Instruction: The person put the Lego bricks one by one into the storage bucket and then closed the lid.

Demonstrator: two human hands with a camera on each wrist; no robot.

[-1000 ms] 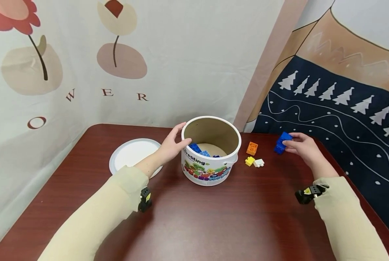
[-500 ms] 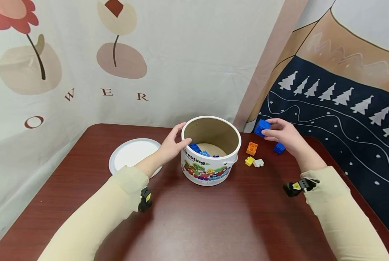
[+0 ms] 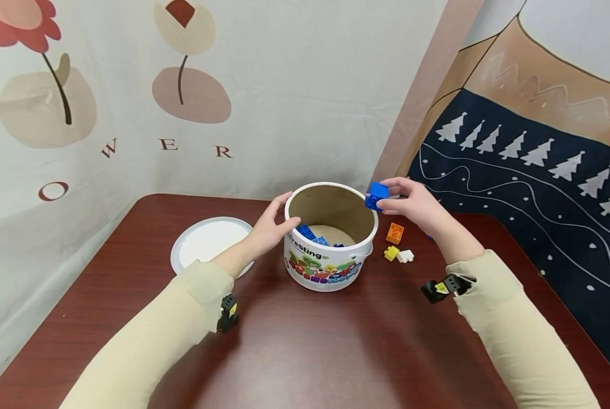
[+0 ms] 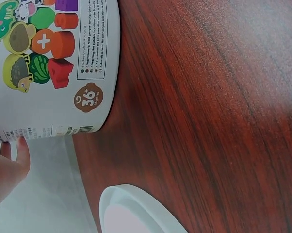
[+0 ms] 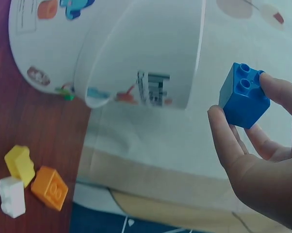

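My right hand (image 3: 412,204) pinches a blue toy brick (image 3: 377,196) between thumb and fingers, at the right rim of a white bucket (image 3: 325,275). In the right wrist view, the blue brick's studs face up and the bucket stands to its left. My left hand (image 3: 269,227) rests on the bucket's left side, fingers spread, with the thumb tip at the rim. Several blue bricks (image 3: 321,240) lie inside the bucket, partly hidden by its front wall. Right of the bucket lie an orange brick (image 3: 395,233), a yellow brick (image 3: 391,253) and a white brick (image 3: 406,256).
A round white lid (image 3: 207,241) lies on the dark red table (image 3: 305,352), left of the bucket and partly behind my left forearm. Another blue brick (image 3: 430,237) is almost hidden behind my right wrist. Printed cloth (image 3: 284,102) hangs behind the table.
My right hand has lifted one blue brick off another at the right and carried it left to the bucket's rim. The left hand and bucket have stayed put.
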